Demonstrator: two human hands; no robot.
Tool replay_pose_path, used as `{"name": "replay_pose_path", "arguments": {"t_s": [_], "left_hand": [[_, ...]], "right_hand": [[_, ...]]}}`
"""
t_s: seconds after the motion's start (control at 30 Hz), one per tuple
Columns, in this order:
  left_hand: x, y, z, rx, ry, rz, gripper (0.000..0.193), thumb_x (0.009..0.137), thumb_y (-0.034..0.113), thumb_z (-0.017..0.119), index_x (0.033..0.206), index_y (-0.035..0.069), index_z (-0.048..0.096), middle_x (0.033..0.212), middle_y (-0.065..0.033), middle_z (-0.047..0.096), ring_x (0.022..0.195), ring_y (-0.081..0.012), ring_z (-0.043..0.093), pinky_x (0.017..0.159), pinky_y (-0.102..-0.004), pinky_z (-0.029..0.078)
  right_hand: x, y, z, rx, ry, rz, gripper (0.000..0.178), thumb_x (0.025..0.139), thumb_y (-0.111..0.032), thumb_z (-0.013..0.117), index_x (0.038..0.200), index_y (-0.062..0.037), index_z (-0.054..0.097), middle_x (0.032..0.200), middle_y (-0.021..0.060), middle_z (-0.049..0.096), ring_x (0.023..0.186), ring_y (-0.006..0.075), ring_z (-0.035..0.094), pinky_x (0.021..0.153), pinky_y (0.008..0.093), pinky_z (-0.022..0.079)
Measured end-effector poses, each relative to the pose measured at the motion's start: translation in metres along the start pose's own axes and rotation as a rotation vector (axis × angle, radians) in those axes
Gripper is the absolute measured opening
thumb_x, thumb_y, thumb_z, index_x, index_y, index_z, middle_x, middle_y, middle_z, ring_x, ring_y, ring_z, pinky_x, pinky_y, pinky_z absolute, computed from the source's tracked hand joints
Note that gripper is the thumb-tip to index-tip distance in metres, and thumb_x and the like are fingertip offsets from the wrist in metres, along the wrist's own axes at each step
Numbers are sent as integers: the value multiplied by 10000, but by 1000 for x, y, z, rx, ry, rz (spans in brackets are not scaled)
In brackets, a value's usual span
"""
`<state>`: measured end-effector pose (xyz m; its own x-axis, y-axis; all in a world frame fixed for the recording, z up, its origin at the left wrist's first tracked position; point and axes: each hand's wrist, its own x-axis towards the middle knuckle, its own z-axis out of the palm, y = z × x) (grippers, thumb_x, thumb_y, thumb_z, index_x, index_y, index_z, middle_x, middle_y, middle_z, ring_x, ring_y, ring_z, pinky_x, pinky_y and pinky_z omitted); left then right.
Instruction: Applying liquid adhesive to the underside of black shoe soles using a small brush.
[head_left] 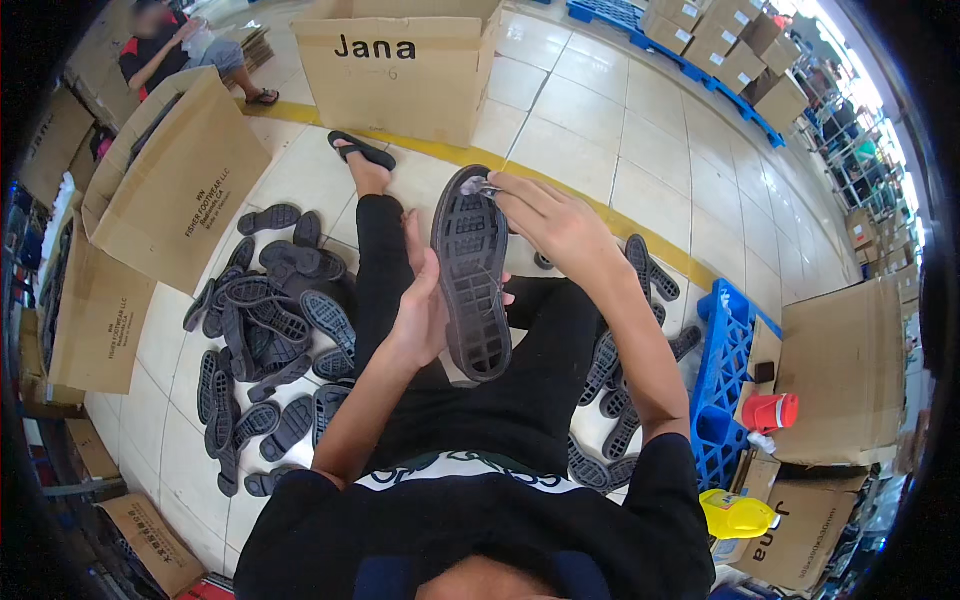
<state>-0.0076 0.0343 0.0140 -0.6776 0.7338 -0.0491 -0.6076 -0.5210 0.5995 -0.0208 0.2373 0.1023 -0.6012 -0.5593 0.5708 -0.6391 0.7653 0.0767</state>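
Held sole: a black shoe sole (470, 280) stands near upright above the lap, gridded face toward the wearer; all places below are given from it.
Left hand: the left hand (420, 310) cups the sole's left edge, fingers spread and partly bent around it; most of their length is hidden behind the sole, with tips showing at its right edge.
Right hand: the right hand (560, 225) is at the sole's upper end, fingers bent together, pinching a whitish wad (474, 187) against the gridded face; the wad's material is hard to make out.
Loose soles: a heap of dark soles (270, 320) lies left of the sole, overlapping, so no count is possible; more soles (620, 430) lie right of it, partly covered by the right arm and leg.
Cartons: one carton (390, 90) stands beyond the sole, cut off by the upper edge; another (190, 180) stands to its upper left, contents unclear.
Pallet: a blue pallet (718, 420) lies to the sole's right, with a red jug (770, 411) beside it.
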Motion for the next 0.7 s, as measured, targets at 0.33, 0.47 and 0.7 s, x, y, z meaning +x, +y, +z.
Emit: {"name": "replay_pose_path", "arguments": {"t_s": [0.33, 0.47, 0.7], "left_hand": [[-1, 1, -2, -2, -18, -11, 752, 947, 629, 211, 1366, 34, 398, 1225, -205, 557, 1078, -333, 592, 912, -484, 489], [0, 2, 1, 69, 62, 26, 742, 947, 627, 226, 1366, 40, 400, 1223, -203, 560, 1081, -331, 590, 912, -475, 487], [5, 2, -4, 43, 86, 9, 699, 957, 603, 258, 1354, 51, 421, 1201, -179, 577, 1081, -327, 588, 933, -455, 467]], "right_hand": [[5, 5, 8, -161, -12, -125, 257, 743, -54, 580, 996, -17, 554, 1174, 132, 562, 1021, 245, 611, 850, 332, 517], [8, 5, 12, -271, -64, -61, 243, 723, -72, 606, 952, -17, 542, 995, 118, 571, 893, 225, 614, 774, 327, 509], [-3, -3, 29, -349, -144, 104, 180, 781, -139, 614, 907, -39, 532, 786, 77, 551, 768, 218, 608, 671, 329, 499]]}}
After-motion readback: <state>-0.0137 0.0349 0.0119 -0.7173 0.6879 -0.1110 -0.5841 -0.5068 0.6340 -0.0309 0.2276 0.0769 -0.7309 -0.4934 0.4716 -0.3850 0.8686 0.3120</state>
